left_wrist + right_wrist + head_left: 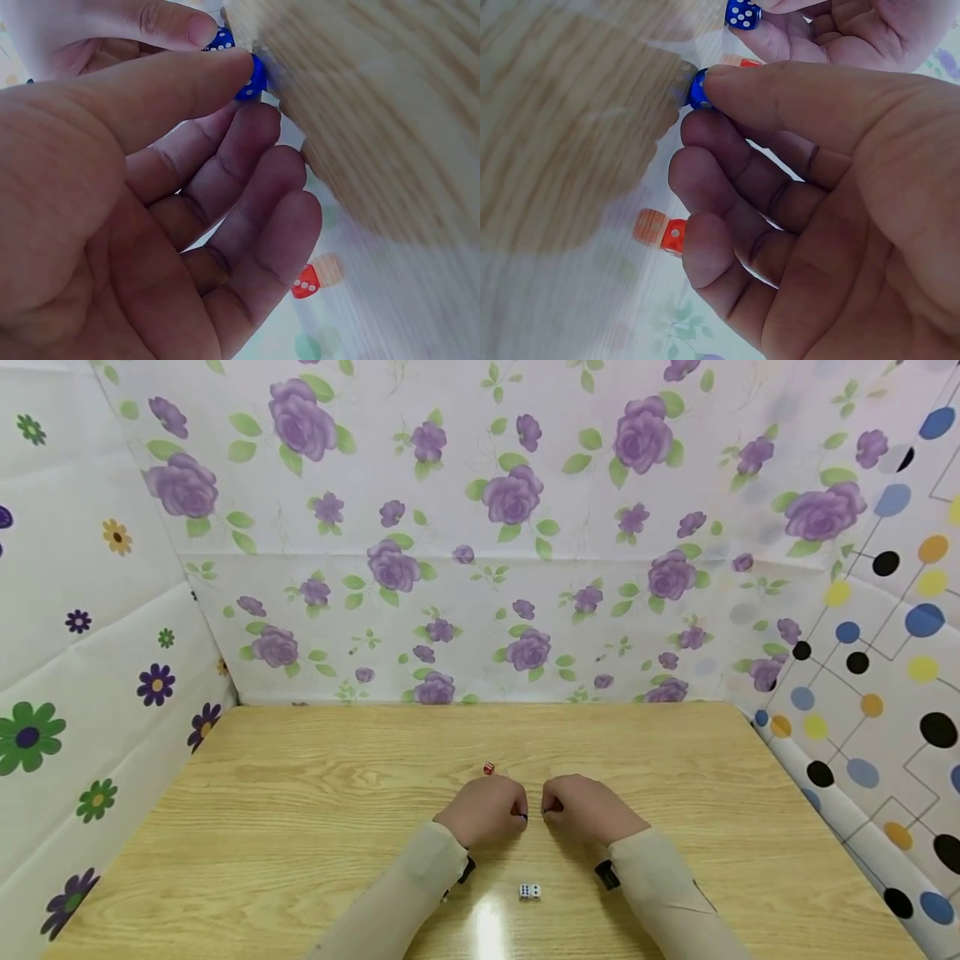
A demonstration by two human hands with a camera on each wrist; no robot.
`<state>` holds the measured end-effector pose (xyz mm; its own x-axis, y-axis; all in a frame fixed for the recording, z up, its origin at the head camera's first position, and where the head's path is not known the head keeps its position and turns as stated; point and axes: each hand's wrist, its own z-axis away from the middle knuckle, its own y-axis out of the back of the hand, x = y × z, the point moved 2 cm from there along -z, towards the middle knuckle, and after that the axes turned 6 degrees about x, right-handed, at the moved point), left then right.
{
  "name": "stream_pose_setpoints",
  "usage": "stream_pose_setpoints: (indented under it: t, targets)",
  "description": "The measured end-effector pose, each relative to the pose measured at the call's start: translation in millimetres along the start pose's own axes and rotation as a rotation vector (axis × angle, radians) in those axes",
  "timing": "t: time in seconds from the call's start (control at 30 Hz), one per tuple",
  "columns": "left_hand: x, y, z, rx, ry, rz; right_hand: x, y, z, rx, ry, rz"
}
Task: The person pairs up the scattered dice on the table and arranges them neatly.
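Left hand (486, 810) pinches blue white-dotted cube die (255, 82); right hand (588, 808) pinches 2nd blue die (699, 89); 2 white dotted dice (524, 892) adjacent.

Desk (300, 835): wood-grain top, smooth, glossy; glare streak toward its near side, dice mirrored in it in the wrist views. Left blue die (743, 13) and right blue die (700, 90), close to the desk's surface: plastic by look, smooth, shiny. Red die (489, 768), toward the desk's far edge: plastic-looking, smooth. White dice (529, 892), on the desk's nearer part: opaque, plastic-looking. Sleeves (408, 889) over the desk: matt cloth, lightly creased. Back sheet (450, 497) behind the desk: thin, printed, fold-lined; cloth or plastic, can't tell. Left sheet (67, 577) and right sheet (911, 710), flanking the desk: likewise thin, printed, creased.
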<state>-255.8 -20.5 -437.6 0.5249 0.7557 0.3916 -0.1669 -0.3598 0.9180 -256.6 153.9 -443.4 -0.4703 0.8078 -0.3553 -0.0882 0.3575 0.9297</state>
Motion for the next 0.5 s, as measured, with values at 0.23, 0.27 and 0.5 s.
stream_pose_setpoints:
  t: [0.23,0.27,0.5]
  targets:
    - [0.6,1.0,0.1,0.004,-0.011,-0.006,-0.5,-0.9,-0.3,0.003,-0.025,-0.013]
    - [0.4,1.2,0.2,0.003,-0.009,-0.005,-0.5,-1.3,-0.3,0.002,-0.029,-0.012]
    - [-1.3,3.0,0.7,-0.013,0.007,0.021,-0.3,-0.7,0.5,0.002,-0.032,-0.016]
